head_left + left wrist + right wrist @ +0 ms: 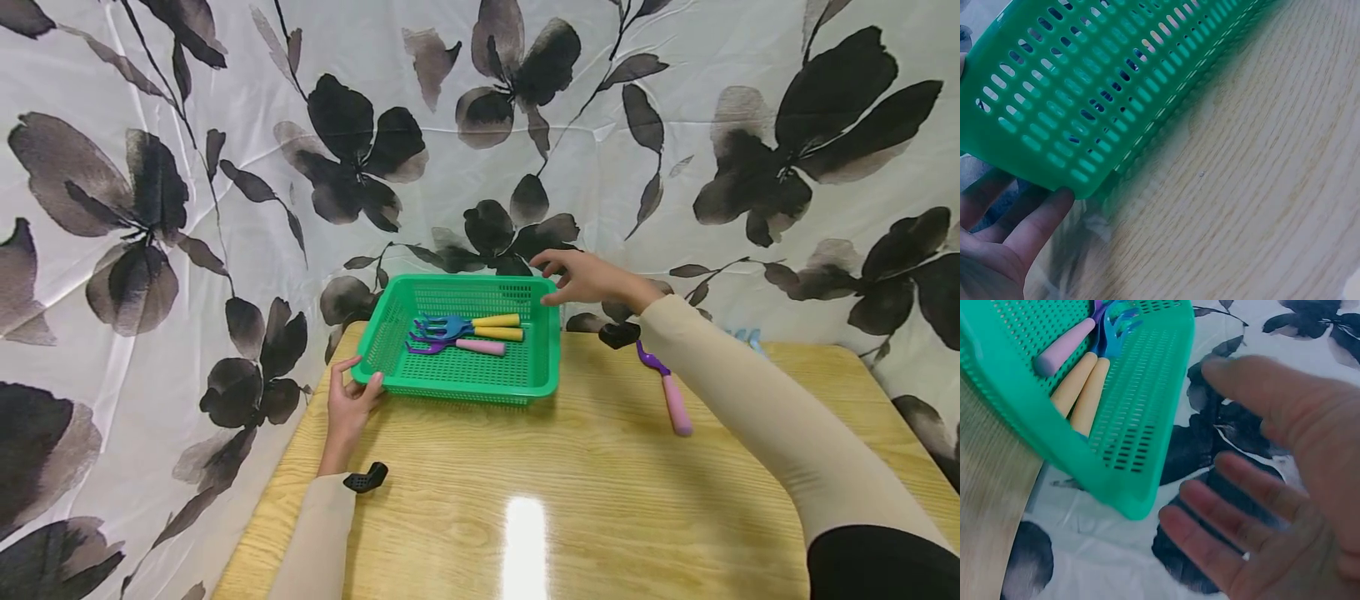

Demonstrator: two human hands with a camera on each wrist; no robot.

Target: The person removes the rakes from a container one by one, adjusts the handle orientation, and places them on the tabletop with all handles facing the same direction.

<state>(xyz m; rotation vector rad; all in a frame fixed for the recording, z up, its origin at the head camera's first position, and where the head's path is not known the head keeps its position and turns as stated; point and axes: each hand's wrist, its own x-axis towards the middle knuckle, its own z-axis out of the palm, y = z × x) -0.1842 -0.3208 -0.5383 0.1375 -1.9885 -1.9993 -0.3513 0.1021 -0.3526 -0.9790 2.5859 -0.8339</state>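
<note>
A green plastic basket (450,383) with slotted walls sits near the back left of the table. My left hand (352,408) holds its front left corner, thumb at the front and fingers round the side. In the left wrist view, fingertips (1063,195) press against the basket's edge. My right hand (581,277) is by the back right corner, its fingers spread and loosely bent; the right wrist view shows a gap between it and the basket wall. Inside lie two blue hand forks (450,326) with yellow handles and a purple hand rake (480,346) with a pink handle.
Right of the basket, a purple tool with a pink handle (677,407) lies on the wooden table (585,492), partly behind my right forearm. A light blue piece (748,337) shows at the back edge. Flower-printed cloth (637,192) hangs behind and left.
</note>
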